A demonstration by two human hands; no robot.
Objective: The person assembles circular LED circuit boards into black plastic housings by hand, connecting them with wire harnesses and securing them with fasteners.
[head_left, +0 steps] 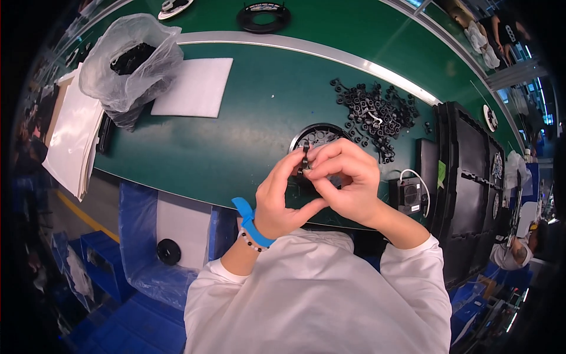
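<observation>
Both my hands meet above the near edge of the green table, over a round black-rimmed part [295, 140] that they partly cover. My left hand [277, 197], with a blue band and a beaded bracelet at the wrist, pinches a small black plastic part [305, 158] between its fingertips. My right hand [349, 180] is closed, thumb and fingers pressed together at the same black part's right side. What its fingertips grip there is too small to make out. A heap of small black parts [377, 112] lies beyond my right hand.
At the left, a clear plastic bag [132, 65] with dark contents stands beside a white foam sheet [197, 88]. A small boxy device [407, 194] with a white cable and black crates [471, 177] are at the right. A black ring [263, 17] lies at the far side.
</observation>
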